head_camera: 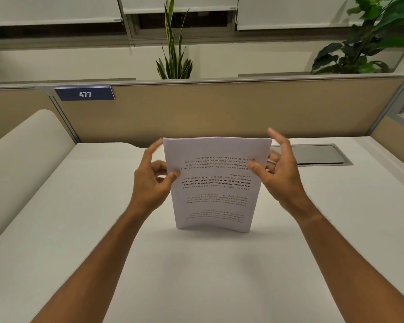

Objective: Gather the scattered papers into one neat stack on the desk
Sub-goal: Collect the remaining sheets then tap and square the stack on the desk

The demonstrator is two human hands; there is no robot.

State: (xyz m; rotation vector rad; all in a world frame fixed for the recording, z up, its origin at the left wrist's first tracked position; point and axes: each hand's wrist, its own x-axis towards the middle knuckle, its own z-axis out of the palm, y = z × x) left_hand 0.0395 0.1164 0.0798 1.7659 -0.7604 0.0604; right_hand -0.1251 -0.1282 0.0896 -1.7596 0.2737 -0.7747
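head | both hands grip papers (216, 183) upright on desk (196, 276)

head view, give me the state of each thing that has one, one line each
stack of papers: upright, lower edge on the desk, printed text upside down to the camera
left hand: pinching the stack's left edge
right hand: thumb on the right edge, fingers spread
desk cable hatch: lid closed
window blinds: lowered most of the way

Matt white paper sheets (216, 183) with black print, smooth matt off-white tabletop (196, 276), cloth-faced beige partition (219, 108), glossy dark hatch (313, 153)
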